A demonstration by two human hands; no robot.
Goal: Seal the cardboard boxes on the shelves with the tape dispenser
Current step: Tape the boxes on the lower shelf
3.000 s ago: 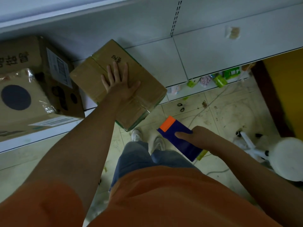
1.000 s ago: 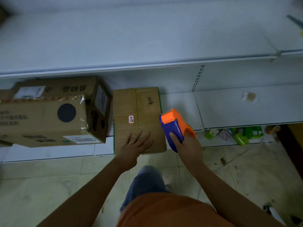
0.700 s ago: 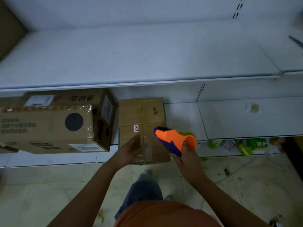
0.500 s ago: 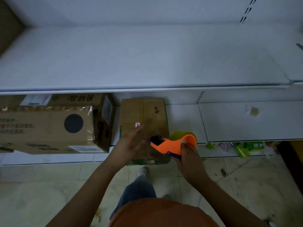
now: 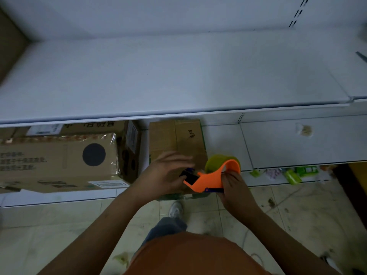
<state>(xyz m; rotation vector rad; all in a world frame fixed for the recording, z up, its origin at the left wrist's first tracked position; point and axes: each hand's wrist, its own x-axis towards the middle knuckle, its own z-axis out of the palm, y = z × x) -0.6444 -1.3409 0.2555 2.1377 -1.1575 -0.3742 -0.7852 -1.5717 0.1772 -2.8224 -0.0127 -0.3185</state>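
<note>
Closest to the camera is the person's orange shirt (image 5: 198, 257), with jeans and a white sneaker (image 5: 175, 209) down on the tiled floor (image 5: 59, 225). Both arms reach forward to the lower shelf (image 5: 297, 143). The right hand (image 5: 235, 190) has its fingers wrapped around the handle end of the orange tape dispenser (image 5: 210, 180), holding it sideways with the yellow-green tape roll (image 5: 216, 161) poking up behind it. The left hand (image 5: 164, 175) is right at the dispenser's front end, fingers loosely curved and a bit blurry, so I honestly can't tell if it's pinching the tape or just touching the black roller part. All of this sits just over the near end of the small cardboard box (image 5: 176, 139), which sits on the lower shelf. Just left of it is a bigger carton with a dark circle (image 5: 59, 161). Above everything runs the white upper shelf (image 5: 178, 76).
</note>
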